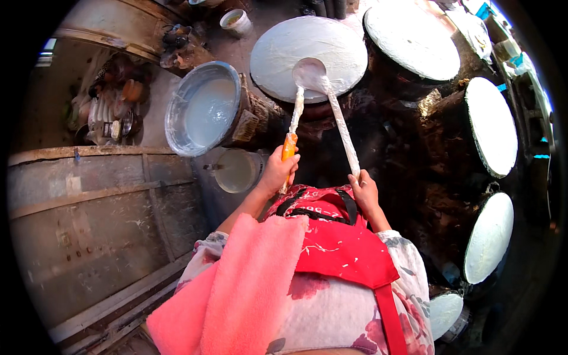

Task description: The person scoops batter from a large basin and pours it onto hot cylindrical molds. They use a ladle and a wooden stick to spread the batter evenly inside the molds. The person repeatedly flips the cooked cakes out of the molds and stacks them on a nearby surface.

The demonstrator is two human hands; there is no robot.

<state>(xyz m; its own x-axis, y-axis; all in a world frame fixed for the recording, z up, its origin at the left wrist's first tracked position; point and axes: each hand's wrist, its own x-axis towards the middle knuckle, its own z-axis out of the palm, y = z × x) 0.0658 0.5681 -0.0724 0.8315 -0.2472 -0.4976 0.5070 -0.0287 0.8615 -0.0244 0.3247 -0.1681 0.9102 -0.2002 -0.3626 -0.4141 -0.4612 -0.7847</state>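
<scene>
My left hand [278,170] is closed around the orange handle of a batter-coated tool [297,109]; its working end is too caked to name. My right hand [365,190] grips the long handle of a ladle [341,127], smeared white too. The ladle's bowl lies over the near half of a round griddle [278,47] covered in a white, batter-like layer. The tool's tip meets the bowl's left rim, where white batter clings. To the left of the griddle stands a large tub [210,106] of thin whitish liquid.
More round white-coated griddles curve round the right side: one far [412,41], one at mid-right [492,127], one nearer [489,238]. A bucket [238,171] of pale liquid sits below the tub. A small white pail [235,22] stands behind. A wooden-framed panel [100,207] borders the left.
</scene>
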